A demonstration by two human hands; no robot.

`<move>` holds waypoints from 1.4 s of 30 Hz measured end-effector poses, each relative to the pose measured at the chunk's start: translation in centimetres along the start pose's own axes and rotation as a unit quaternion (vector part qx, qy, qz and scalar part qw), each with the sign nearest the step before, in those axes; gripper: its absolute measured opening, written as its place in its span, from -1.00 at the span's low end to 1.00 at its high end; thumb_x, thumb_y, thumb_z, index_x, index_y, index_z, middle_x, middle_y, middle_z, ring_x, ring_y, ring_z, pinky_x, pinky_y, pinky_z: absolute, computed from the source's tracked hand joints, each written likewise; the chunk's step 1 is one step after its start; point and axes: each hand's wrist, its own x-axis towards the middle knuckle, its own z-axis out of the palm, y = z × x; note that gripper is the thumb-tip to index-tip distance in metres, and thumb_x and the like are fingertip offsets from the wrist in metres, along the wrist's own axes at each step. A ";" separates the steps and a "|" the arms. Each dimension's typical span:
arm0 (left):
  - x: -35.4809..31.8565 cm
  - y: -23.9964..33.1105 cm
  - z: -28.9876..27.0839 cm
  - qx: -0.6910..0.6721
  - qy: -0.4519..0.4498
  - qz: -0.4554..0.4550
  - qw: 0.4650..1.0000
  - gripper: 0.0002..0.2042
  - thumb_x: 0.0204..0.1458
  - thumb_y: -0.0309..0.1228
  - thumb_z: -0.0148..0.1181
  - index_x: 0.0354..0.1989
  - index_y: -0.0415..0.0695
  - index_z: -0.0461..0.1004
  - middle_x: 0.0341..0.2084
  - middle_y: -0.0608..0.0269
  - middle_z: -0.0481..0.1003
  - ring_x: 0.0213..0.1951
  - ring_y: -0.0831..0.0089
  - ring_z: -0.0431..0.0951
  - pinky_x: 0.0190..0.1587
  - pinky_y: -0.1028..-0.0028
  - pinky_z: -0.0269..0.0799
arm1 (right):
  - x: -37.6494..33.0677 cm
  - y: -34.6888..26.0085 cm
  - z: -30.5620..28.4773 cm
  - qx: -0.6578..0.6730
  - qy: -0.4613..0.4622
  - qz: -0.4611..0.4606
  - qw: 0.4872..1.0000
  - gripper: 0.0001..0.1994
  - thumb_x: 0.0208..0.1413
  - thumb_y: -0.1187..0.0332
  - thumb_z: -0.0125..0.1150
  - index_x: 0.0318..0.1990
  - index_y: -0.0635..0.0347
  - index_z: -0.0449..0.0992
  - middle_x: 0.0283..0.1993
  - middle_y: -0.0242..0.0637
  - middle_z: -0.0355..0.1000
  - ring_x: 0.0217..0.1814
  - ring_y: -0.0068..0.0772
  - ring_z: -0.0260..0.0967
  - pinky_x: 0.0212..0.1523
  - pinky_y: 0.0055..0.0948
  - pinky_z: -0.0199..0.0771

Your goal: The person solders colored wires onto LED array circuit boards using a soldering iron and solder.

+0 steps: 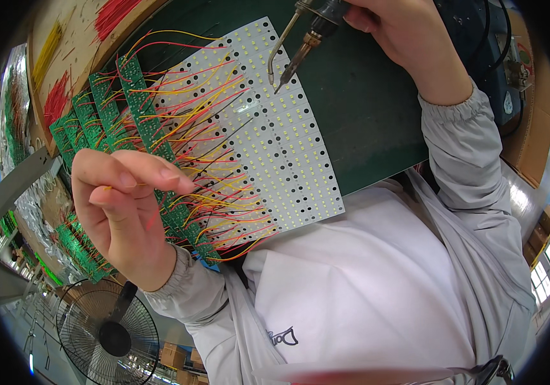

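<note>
My right hand (397, 38) is closed around the handle of a soldering iron (313, 35), with a thin curved metal tube beside its tip. The tip hangs over the upper part of a white LED panel (307, 147); contact cannot be made out. Several narrow green circuit boards (137, 96) lie along the panel's left side, joined to it by red, yellow and black wires (207, 119). Left of the panel, above the boards, my left hand (124, 205) pinches thumb and forefinger together. A short bit of yellow wire (107, 188) shows at the thumb tip.
The panel lies on a dark green work surface (365, 122). A wooden tray (85, 32) at upper left holds loose red and yellow wires. A blue device (467, 29) with black cables stands at upper right, near cardboard (538, 122). A black fan (114, 337) is at lower left.
</note>
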 end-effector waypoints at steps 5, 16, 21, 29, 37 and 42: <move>0.2 0.0 1.4 0.059 0.030 -0.047 0.997 -0.71 0.37 -0.23 0.14 -0.23 -0.24 0.38 -0.43 0.16 0.52 -0.55 0.55 0.44 -0.45 0.60 0.39 | -0.4 0.1 -0.1 0.004 0.016 0.021 1.000 -0.83 0.14 0.44 0.34 -0.22 0.20 0.43 -0.52 -0.47 0.32 -0.61 -0.67 0.19 -0.59 -0.62 0.13; 1.9 -3.1 4.5 0.433 0.025 0.031 0.901 -0.91 0.06 -0.51 0.42 -0.29 -0.17 0.62 -0.48 0.25 0.58 -0.60 0.51 0.48 -0.55 0.53 0.34 | -0.5 0.7 0.6 -0.023 0.017 -0.002 1.000 -0.77 0.11 0.50 0.39 -0.17 0.20 0.43 -0.47 -0.55 0.33 -0.51 -0.77 0.25 -0.52 -0.67 0.20; 2.2 -3.6 4.7 0.466 0.038 0.067 0.881 -0.91 0.08 -0.50 0.41 -0.29 -0.14 0.61 -0.47 0.25 0.58 -0.60 0.49 0.50 -0.55 0.50 0.39 | -0.5 0.8 0.3 -0.070 0.001 -0.013 0.997 -0.77 0.11 0.50 0.39 -0.20 0.19 0.40 -0.44 -0.60 0.32 -0.45 -0.83 0.21 -0.46 -0.69 0.16; 2.2 -4.2 4.7 0.461 0.031 0.061 0.885 -0.91 0.10 -0.50 0.38 -0.25 -0.14 0.60 -0.41 0.24 0.61 -0.58 0.46 0.55 -0.53 0.51 0.44 | -0.7 1.2 0.6 -0.078 0.029 -0.029 0.996 -0.78 0.14 0.49 0.38 -0.20 0.19 0.39 -0.43 -0.57 0.36 -0.46 -0.83 0.19 -0.46 -0.68 0.16; 2.5 -4.5 4.6 0.461 0.038 0.067 0.884 -0.93 0.13 -0.50 0.36 -0.25 -0.15 0.60 -0.39 0.23 0.62 -0.55 0.42 0.58 -0.49 0.49 0.48 | -0.7 0.8 0.6 -0.073 0.013 -0.011 0.997 -0.77 0.16 0.46 0.39 -0.18 0.19 0.39 -0.43 -0.58 0.36 -0.45 -0.83 0.20 -0.44 -0.69 0.16; 2.5 -4.4 4.7 0.462 0.032 0.053 0.885 -0.93 0.13 -0.50 0.35 -0.25 -0.14 0.59 -0.40 0.23 0.61 -0.56 0.41 0.57 -0.52 0.47 0.44 | -0.7 0.9 0.7 -0.091 0.007 -0.016 0.996 -0.76 0.15 0.46 0.40 -0.17 0.19 0.40 -0.43 -0.56 0.37 -0.45 -0.83 0.21 -0.44 -0.69 0.15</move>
